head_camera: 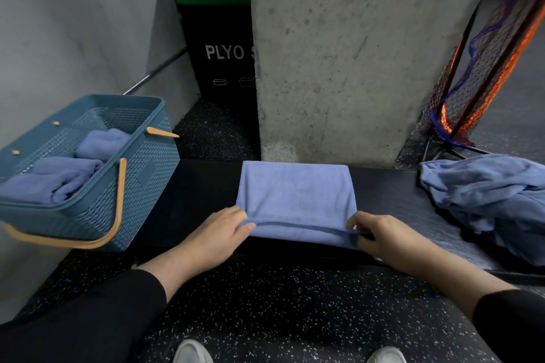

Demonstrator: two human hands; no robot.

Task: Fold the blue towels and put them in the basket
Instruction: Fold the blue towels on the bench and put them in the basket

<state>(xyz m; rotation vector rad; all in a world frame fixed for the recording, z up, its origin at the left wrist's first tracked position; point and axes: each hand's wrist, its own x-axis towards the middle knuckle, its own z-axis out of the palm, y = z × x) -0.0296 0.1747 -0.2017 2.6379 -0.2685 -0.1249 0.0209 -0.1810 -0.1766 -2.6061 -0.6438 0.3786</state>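
Far to the left of the hands sits the basket (141, 168). Two folded towels (59, 174) already lie inside it, so part of the job looks done. The left hand (219, 233) pinches the near left corner of a towel (296, 200). This towel lies flat and partly folded on the worktop (191, 200), right between the hands. The right hand (376, 234) pinches the near right corner of it. It likely needs one more fold, then goes in the basket. Far to the right of the hands is a pile (489, 200) of blue towels, not yet folded.
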